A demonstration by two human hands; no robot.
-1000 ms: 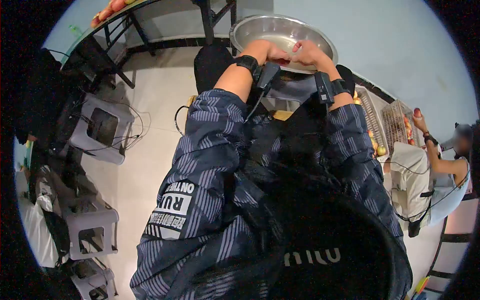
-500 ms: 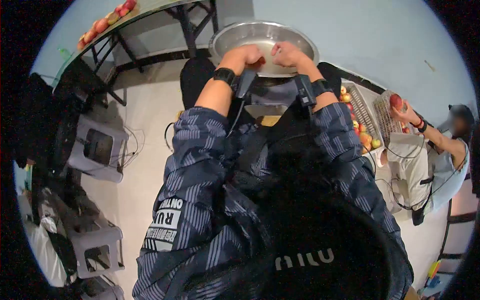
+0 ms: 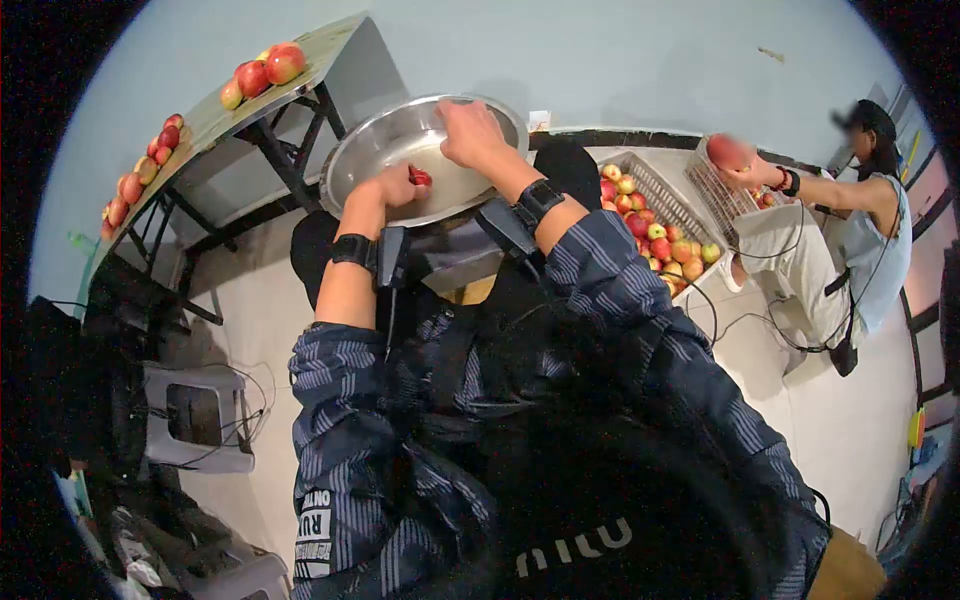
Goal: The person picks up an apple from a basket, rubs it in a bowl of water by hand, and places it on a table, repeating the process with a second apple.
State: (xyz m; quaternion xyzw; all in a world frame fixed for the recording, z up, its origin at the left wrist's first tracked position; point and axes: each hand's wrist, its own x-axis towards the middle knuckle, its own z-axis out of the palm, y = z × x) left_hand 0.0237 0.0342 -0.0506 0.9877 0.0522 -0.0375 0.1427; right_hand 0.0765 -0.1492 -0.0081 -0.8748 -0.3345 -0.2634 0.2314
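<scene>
A large steel bowl (image 3: 370, 155) rests tilted in front of me. My left hand (image 3: 392, 186) is closed on a small red piece of fruit (image 3: 420, 178) just over the bowl's near rim. My right hand (image 3: 470, 132) lies over the bowl's far right rim, fingers curled on the edge; whether it holds anything else is hidden. Both wrists wear black bands with small devices.
A crate of apples (image 3: 655, 228) stands on the floor to the right. Beyond it a seated person (image 3: 850, 240) holds up an apple (image 3: 728, 152) beside a second crate. A table (image 3: 215, 120) with apples runs along the left; grey stools (image 3: 195, 415) stand lower left.
The view has swung right and the bowl now sits left of centre. My hands have parted: the left stays at the near rim with the red piece, the right went to the far rim.
</scene>
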